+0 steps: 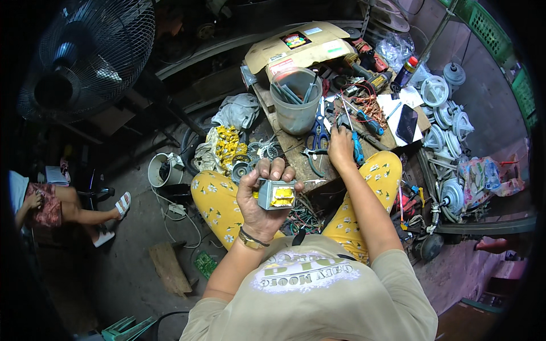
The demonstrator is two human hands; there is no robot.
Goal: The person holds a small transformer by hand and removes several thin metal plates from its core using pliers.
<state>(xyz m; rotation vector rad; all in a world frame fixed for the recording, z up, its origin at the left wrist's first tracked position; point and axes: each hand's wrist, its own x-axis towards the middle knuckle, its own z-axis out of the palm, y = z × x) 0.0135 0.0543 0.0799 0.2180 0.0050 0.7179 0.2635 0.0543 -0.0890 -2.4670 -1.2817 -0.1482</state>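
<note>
Beige short-sleeved shirt (324, 312), yellow floral trousers (215, 203), gold wristwatch (250, 241)

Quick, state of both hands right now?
Left hand: closed around a grey metal block with a yellow centre.
Right hand: down among tools on the bench; whether it grips one cannot be told.

Dull metal transformer (265, 196) with glossy tape (282, 197), rough wooden table (292, 154)
</note>
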